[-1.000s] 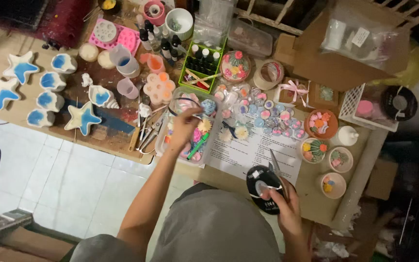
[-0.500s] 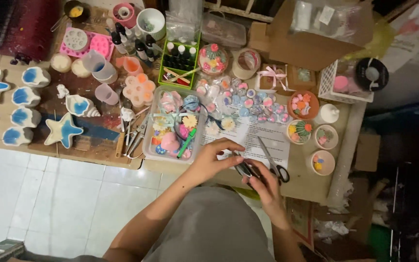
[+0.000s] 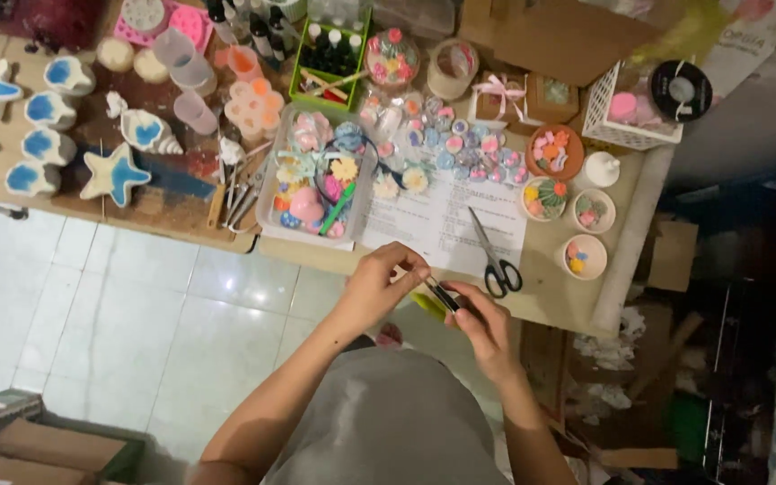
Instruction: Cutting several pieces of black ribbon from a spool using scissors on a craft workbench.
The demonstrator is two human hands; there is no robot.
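Together, our left hand (image 3: 379,289) and right hand (image 3: 482,323) pinch a slim dark tool (image 3: 442,295), fingers clamped at its ends; it looks light, stiff and slippery.

Thin dark stick (image 3: 442,295), slanted, pinched at both ends.

Glossy white floor tiles (image 3: 92,305). The scissors (image 3: 494,256) show metal blades and black, probably plastic, handles. Clear plastic tray (image 3: 316,175).

On the table (image 3: 550,305) lie black-handled scissors (image 3: 494,259) on a printed paper sheet (image 3: 442,224). A clear tray (image 3: 316,175) holds colourful small pieces. Blue and white star shapes (image 3: 114,173) rest at the left, and a white basket (image 3: 626,112) stands at the right.
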